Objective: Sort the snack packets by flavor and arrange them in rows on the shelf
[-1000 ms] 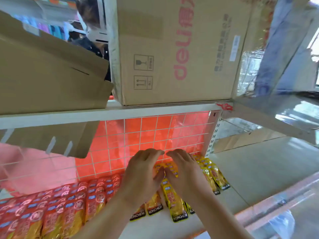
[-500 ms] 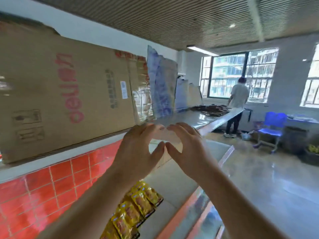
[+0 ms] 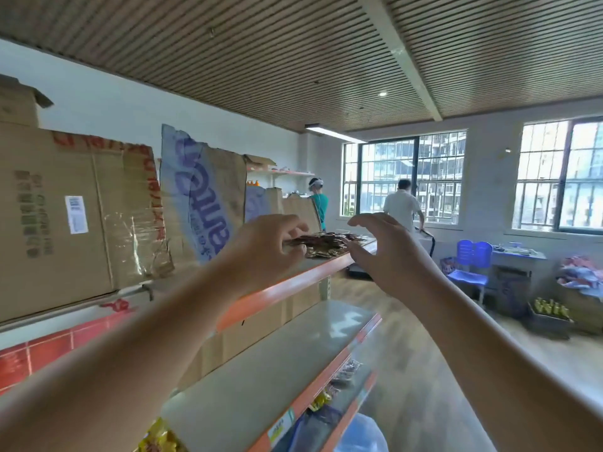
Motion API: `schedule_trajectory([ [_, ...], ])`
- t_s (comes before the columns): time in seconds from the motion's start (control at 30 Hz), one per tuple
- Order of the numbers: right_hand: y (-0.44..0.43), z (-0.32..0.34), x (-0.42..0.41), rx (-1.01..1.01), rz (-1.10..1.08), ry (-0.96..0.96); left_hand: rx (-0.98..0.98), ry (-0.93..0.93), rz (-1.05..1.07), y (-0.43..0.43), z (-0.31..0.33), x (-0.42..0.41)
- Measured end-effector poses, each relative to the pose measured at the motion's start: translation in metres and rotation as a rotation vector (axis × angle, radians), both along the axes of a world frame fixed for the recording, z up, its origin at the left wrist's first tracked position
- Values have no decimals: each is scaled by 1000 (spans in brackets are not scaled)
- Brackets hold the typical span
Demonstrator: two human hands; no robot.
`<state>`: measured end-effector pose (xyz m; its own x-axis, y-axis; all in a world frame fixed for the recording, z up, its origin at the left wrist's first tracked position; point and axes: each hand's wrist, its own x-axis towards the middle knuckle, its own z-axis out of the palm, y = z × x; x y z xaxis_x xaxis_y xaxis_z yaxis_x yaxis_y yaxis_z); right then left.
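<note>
Two cardboard boxes (image 3: 55,223) stand well to the left of the fingers on the top shelf (image 3: 293,283). They are pushed back, which I judge leaves its front strip free for stock.

Next comes the left hand (image 3: 266,247), raised to shelf height. Its fingers (image 3: 293,252) curl round the near end of a heap of brown packets (image 3: 326,244), seemingly to gather a bunch for sorting, though blur hides the exact grip. The heap lies at the shelf's far end, directly between the two sets of fingertips.

Right of it the right hand (image 3: 383,256) is held wide, its fingers (image 3: 368,220) spread, arched and holding nothing, with the thumb just beside the heap's edge. This looks like a cupped approach to hem in the loose packets from the other side so that none slide over the orange lip. Beyond these fingers, people (image 3: 399,203) stand near the window.

By count there are two hands and one heap, its packets too many and too smeared to number. There are two large boxes with smaller ones behind, and two people. Below the wrists runs one lower shelf (image 3: 277,370), and under it are yellow packets (image 3: 160,438) in two small clusters.
</note>
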<state>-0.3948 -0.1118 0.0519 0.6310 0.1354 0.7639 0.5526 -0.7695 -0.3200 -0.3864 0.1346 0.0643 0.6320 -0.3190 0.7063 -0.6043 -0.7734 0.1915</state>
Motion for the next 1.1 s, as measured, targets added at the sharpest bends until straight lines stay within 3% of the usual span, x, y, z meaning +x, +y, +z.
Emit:
schedule_trajectory([
  [0.4, -80, 0, 101, -60, -14, 69, 125, 129, 50, -61, 17, 119],
  [0.83, -112, 19, 317, -213, -110, 166, 210, 221, 36, -104, 21, 345],
  [1.1, -108, 15, 411, -202, -97, 233, 275, 338, 75, -115, 26, 425],
])
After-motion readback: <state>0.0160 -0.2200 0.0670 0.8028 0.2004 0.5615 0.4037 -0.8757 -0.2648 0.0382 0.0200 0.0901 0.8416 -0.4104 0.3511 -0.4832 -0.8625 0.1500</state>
